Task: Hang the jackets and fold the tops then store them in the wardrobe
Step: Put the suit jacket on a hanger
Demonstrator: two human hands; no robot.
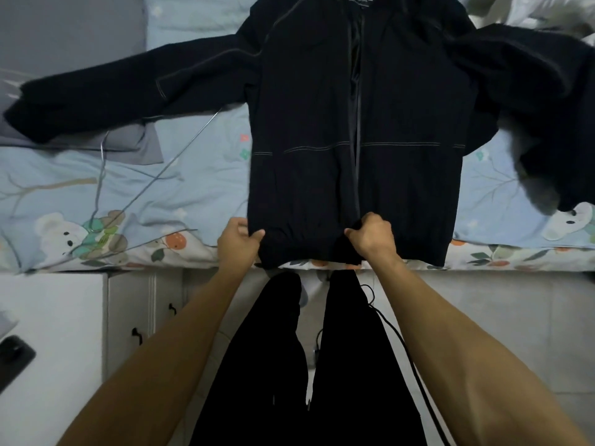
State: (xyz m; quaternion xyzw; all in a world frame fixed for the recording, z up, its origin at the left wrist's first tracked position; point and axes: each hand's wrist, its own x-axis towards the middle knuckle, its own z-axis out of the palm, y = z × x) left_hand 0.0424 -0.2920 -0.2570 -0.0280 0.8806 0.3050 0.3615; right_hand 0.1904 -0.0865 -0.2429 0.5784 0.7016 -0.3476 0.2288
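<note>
A black zip-front jacket (pixel 309 123) lies spread on the bed, front side up, collar at the far end and both sleeves stretched out to the sides. My left hand (pixel 240 241) pinches the hem at its left corner, near the bed's edge. At the bottom of the zip my right hand (pixel 373 236) grips the hem. A thin wire hanger (pixel 135 191) lies on the bedding to the left of the jacket, below the left sleeve.
The bed carries a light blue sheet (pixel 193 175) with koala and flower prints. A grey cloth (pixel 141 146) lies under the left sleeve. A white cabinet (pixel 51 333) with a dark phone (pixel 14 355) stands at lower left. A black cable (pixel 402 342) trails over the floor.
</note>
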